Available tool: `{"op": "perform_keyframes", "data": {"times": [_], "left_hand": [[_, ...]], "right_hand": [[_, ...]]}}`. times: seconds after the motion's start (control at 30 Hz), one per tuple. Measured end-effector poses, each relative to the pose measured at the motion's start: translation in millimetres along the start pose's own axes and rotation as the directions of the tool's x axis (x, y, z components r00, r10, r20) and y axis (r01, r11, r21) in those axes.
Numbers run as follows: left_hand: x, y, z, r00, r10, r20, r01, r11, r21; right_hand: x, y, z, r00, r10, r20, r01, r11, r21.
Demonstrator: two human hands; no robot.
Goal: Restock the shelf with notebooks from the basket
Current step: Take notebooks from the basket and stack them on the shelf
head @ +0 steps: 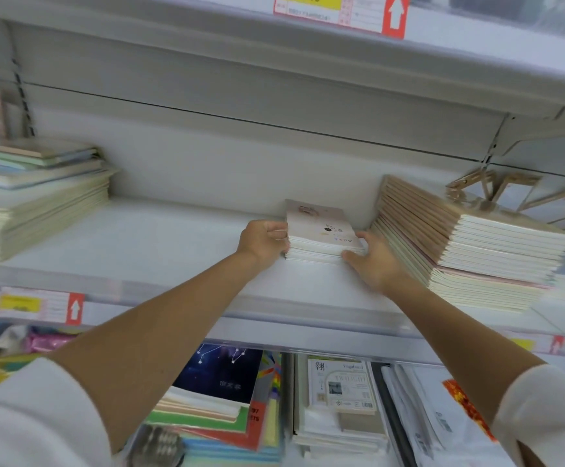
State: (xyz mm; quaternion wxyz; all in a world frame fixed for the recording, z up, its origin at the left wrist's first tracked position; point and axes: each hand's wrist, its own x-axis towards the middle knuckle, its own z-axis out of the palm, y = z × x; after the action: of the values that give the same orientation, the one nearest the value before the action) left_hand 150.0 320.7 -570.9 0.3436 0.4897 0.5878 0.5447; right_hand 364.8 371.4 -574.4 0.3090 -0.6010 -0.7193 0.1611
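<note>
Here, a small stack of pale pink paper notebooks (pixel 321 232) sits on the white metal shelf (pixel 160 241). The left hand (pixel 263 240) and right hand (pixel 373 261) hold its sides. A tall tan notebook pile (pixel 470 241) stands just beside the stack.

"2.00" on the yellow price tag (pixel 309 0) — "TWILIGHT" (faint) on a lower-shelf notebook cover (pixel 341 382)
</note>
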Motion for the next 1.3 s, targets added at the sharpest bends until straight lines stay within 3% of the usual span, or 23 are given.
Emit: {"op": "perform_keyframes", "data": {"times": [0.07,0.23,0.37,0.57,0.73,0.87,1.03,1.17,1.3], "left_hand": [[-13.0,8.6,-6.3,0.998,0.036,-0.049,-0.032,0.997,0.071],[-60.0,30.7,-43.8,0.973,0.118,-0.198,-0.093,0.987,0.128],[-104.7,28.0,-96.1,0.970,0.050,-0.238,-0.008,0.985,0.173],[-186.3,-15.5,-197.8,0.931,-0.081,-0.355,0.157,0.968,0.193],[-263.3,-68.1,-278.7,0.856,-0.186,-0.482,0.295,0.942,0.160],[-325.5,-120.9,-326.4,0.746,-0.354,-0.563,0.465,0.883,0.060],[-390.1,-187.3,-362.6,0.627,-0.479,-0.615,0.573,0.818,-0.052],[-435.9,-240.3,-376.7,0.498,-0.603,-0.623,0.651,0.735,-0.190],[-482.0,-285.5,-384.0,0.339,-0.679,-0.651,0.702,0.643,-0.305]], "right_hand": [[-11.1,-14.2,-2.6,0.996,-0.067,-0.057,0.061,0.993,-0.101],[-55.9,-73.1,5.7,0.948,-0.301,-0.105,0.295,0.953,-0.069],[-103.5,-128.6,29.9,0.863,-0.504,-0.035,0.499,0.861,-0.098],[-185.8,-201.3,91.7,0.753,-0.649,0.111,0.648,0.760,0.050],[-259.9,-244.1,160.7,0.705,-0.643,0.299,0.623,0.763,0.171],[-318.7,-266.1,214.8,0.549,-0.653,0.521,0.677,0.713,0.180],[-375.7,-272.7,275.8,0.360,-0.567,0.741,0.651,0.722,0.236],[-411.9,-256.0,316.8,0.302,-0.457,0.837,0.582,0.783,0.218],[-432.6,-249.1,344.9,0.195,-0.372,0.908,0.644,0.747,0.168]]}}
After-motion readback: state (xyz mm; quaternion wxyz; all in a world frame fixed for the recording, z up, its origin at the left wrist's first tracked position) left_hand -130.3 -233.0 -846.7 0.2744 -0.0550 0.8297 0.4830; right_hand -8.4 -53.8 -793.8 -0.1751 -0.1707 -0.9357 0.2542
